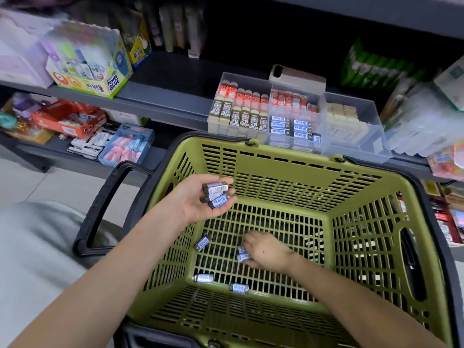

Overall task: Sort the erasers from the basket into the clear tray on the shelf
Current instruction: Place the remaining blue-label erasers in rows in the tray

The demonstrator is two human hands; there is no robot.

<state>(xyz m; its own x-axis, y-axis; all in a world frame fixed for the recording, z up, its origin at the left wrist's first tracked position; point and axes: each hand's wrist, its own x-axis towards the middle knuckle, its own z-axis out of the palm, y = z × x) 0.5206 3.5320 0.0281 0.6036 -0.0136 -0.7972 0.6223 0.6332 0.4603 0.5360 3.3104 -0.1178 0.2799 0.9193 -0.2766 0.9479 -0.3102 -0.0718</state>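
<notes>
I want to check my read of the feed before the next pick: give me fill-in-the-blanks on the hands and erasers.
The left hand, palm ____, holds blue-and-white wrapped erasers.
The right hand reaches to the floor of the ____ slotted plastic basket.
Clear of both hands, ____ loose erasers lie on that floor.
Brown erasers in the clear plastic tray on the shelf read ____.
Missing: up; green; three; 2B.

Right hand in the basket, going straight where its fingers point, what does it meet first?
The right hand meets the blue-labelled erasers at its fingertips first; next, probably, the loose eraser near the left wall of the basket.
</notes>
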